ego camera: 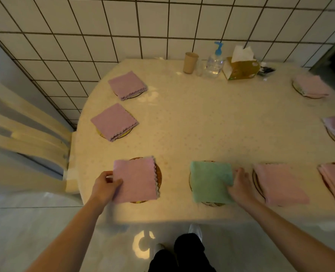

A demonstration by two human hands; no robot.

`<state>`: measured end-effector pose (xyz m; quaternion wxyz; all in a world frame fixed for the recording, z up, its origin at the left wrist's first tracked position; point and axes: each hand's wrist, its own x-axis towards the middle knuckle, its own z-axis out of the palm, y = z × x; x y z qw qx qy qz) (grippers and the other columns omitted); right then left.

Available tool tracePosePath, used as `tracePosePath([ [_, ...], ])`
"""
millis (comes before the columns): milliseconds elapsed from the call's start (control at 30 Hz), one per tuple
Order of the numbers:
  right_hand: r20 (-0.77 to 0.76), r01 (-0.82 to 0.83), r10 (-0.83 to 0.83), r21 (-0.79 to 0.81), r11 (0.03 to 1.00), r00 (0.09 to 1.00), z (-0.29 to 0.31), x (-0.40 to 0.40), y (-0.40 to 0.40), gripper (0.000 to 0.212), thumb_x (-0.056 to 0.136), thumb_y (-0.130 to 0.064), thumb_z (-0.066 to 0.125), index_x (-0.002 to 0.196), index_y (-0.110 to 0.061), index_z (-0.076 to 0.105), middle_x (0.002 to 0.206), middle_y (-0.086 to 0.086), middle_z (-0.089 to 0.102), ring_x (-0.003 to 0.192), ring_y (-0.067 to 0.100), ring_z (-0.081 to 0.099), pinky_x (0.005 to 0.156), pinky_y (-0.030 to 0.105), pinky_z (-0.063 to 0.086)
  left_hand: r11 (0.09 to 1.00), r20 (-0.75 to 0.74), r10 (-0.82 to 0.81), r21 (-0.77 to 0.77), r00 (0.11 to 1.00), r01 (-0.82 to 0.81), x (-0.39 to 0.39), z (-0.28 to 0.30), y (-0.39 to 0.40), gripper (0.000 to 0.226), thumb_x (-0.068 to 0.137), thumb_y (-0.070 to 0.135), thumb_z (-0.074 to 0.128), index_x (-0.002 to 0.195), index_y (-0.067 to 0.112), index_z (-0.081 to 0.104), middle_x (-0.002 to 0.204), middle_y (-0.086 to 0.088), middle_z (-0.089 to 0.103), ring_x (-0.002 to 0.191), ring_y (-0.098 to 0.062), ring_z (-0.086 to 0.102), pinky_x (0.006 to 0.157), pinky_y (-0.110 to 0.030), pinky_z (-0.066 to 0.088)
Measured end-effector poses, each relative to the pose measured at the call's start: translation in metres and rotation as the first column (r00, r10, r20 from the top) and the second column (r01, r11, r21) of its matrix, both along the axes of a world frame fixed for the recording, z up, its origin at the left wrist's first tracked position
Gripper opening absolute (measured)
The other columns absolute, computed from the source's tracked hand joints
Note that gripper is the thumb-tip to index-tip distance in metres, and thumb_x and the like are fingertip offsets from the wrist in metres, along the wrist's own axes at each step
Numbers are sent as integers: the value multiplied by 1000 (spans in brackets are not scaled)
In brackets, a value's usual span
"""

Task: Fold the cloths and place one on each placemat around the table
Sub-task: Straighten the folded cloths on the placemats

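Pinching the folded pink cloth [136, 179] by its left edge, thumb on top, the left hand [104, 185] seems to be squaring it over the round placemat [158, 174] underneath. Next to it the green cloth [211, 182] lies on its own mat, and the right hand [240, 186] grips its right edge, likely straightening it. Every other mat in view, two at the far left [114, 121] and four along the right [279, 184], already carries a folded cloth, so the table [202, 118] looks nearly set.
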<state>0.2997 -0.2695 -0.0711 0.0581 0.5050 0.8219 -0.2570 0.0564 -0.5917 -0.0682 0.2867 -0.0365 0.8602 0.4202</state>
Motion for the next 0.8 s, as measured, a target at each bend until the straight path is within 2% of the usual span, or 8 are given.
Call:
tracePosePath([
  [67,91,-119,110,99,988,990,6,-2,-1,53,78,0,53,126,-7,32,121,19,41,103,37,50,83,41,46,998,-17,-13,-56,1000,12,-6,4,-2,40,85,16,67,122,16,51,105,-8,61,89,-28,61,80,-45,54],
  [167,99,-197,184,147,969,978,17,-18,0,55,81,-1,49,132,-12,30,127,15,38,110,33,46,86,39,44,996,-25,-28,-89,999,25,-16,10,-1,42,83,14,69,120,17,51,103,-6,61,88,-28,61,78,-41,52],
  [300,-25,-277,281,112,954,959,31,-61,0,50,85,-9,56,131,-13,36,131,8,43,115,26,46,92,36,44,998,-52,10,-57,999,-13,-42,16,6,37,82,16,70,115,18,53,104,-4,61,91,-28,60,81,-41,51],
  [467,-180,-284,288,46,958,941,36,-133,6,42,82,-7,62,122,-6,49,117,11,57,107,26,54,92,33,43,992,-50,120,32,992,-118,-90,17,23,25,88,15,62,111,17,55,103,-8,62,91,-34,60,86,-48,52],
  [600,-212,-347,338,-5,938,917,37,-204,24,39,82,-7,62,119,-7,51,112,8,59,104,24,56,88,28,41,958,3,276,79,961,-275,-138,10,42,36,85,19,65,119,10,53,101,-11,62,88,-32,59,89,-51,52],
  [667,-226,-376,361,-28,926,905,37,-245,35,37,82,-7,61,118,-7,52,110,8,60,103,24,57,87,27,41,926,57,360,95,931,-364,-158,6,52,36,84,17,67,115,4,56,93,-14,62,77,-28,57,78,-44,54],
  [733,-238,-383,359,-62,922,902,37,-287,45,35,82,-6,61,117,-6,53,108,8,61,101,25,58,88,28,42,901,120,404,120,907,-418,-173,5,64,22,86,8,65,105,-2,59,85,-16,61,65,-24,55,61,-34,49],
  [800,-246,-394,362,-95,914,899,37,-329,52,35,82,-7,61,116,-7,54,107,8,62,100,25,59,88,30,44,866,184,456,136,871,-482,-187,-1,72,17,87,3,63,102,-4,60,83,-16,61,63,-23,53,63,-33,47],
])
